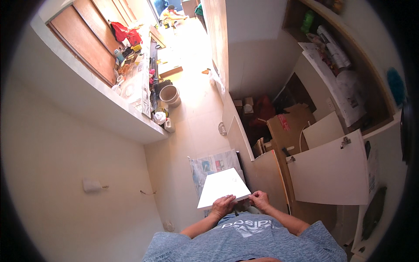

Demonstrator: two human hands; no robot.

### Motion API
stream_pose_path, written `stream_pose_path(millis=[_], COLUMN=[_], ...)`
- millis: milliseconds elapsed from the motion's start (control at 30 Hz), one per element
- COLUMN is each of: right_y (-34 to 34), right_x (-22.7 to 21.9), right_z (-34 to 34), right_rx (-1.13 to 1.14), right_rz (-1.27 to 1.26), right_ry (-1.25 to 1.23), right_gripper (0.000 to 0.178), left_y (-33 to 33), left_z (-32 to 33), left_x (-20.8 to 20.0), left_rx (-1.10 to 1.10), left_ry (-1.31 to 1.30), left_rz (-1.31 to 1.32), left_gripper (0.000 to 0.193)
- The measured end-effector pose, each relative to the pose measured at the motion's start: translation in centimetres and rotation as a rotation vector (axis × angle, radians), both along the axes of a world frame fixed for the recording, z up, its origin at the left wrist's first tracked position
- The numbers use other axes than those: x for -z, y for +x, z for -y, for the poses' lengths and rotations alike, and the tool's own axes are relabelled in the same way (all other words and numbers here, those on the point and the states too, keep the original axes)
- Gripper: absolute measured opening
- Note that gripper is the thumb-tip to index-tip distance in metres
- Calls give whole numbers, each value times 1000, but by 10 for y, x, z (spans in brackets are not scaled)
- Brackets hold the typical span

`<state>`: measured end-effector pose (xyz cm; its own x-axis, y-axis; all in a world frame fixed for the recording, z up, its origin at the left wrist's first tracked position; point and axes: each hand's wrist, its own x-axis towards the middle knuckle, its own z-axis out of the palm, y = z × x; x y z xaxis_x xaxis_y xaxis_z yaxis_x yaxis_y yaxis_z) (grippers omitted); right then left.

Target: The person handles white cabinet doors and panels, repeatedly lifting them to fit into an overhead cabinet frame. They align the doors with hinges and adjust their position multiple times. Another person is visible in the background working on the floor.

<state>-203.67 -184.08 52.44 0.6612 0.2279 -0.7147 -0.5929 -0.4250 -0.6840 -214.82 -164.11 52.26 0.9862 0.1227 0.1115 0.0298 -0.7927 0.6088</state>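
Note:
A flat white panel with a small round mark near its far right part lies in front of my body. My left hand grips its near edge, with the fingers bent over the top face. Close to the panel's near right corner, my right hand has its fingertips pinched together. Whether those fingertips hold the edge or something small is too fine to make out. Under and beyond the panel spreads a printed plastic sheet on the floor. What lies beneath the panel is hidden.
At right, a hinged white cabinet door stands swung out before a cardboard box. A bucket and a white jug are on the floor, ahead to the left. Another person crouches far off.

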Motion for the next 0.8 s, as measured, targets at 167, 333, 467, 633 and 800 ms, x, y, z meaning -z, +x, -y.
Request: stream_pose_path(millis=[167, 333, 467, 633, 800], right_y=[-8, -7, -2, 1, -2], right_x=[-23, -3, -12, -15, -16], right_z=[-15, -15, -21, -19, -20], right_rx=[52, -208, -215, -372, -432], right_rz=[186, 458, 415, 362, 318], right_ry=[-184, -421, -432, -502, -516], right_gripper=[20, 29, 32, 31, 36], left_y=[2, 2, 1, 10, 11], left_z=[-5, -4, -8, -17, -24], left_x=[-3, 14, 23, 21, 30], left_rx=[19, 10, 6, 180, 297], left_ry=[-19, -51, -69, -97, -131], left_rz=[-58, -2, -17, -175, -140], left_gripper=[28, 31, 33, 38, 38])
